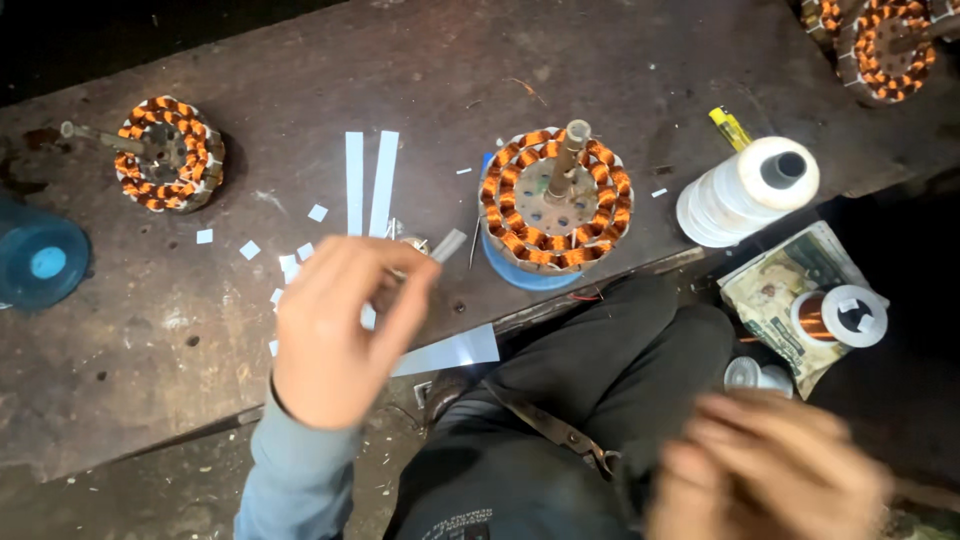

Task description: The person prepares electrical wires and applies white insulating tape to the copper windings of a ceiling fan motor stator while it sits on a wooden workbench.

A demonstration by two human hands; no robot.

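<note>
Two hands work over a dark, worn wooden bench [620, 70]. On it, right of centre, stands the round stator wound with copper coils [556, 198], on a blue disc with its grey shaft pointing up. It lies up and to the right of the left hand [340, 330], which is much the nearer hand. That hand pinches a long white paper strip [450, 352] whose long axis runs out rightward from the fingers toward the person's dark trouser knee. A small metal tool [448, 245] lies just beyond the fingertips. The right hand [770, 465], low over the lap, is badly blurred; I cannot tell whether it is closed or holds anything. Two more white strips [368, 180] lie upright-running beside small paper offcuts.
</note>
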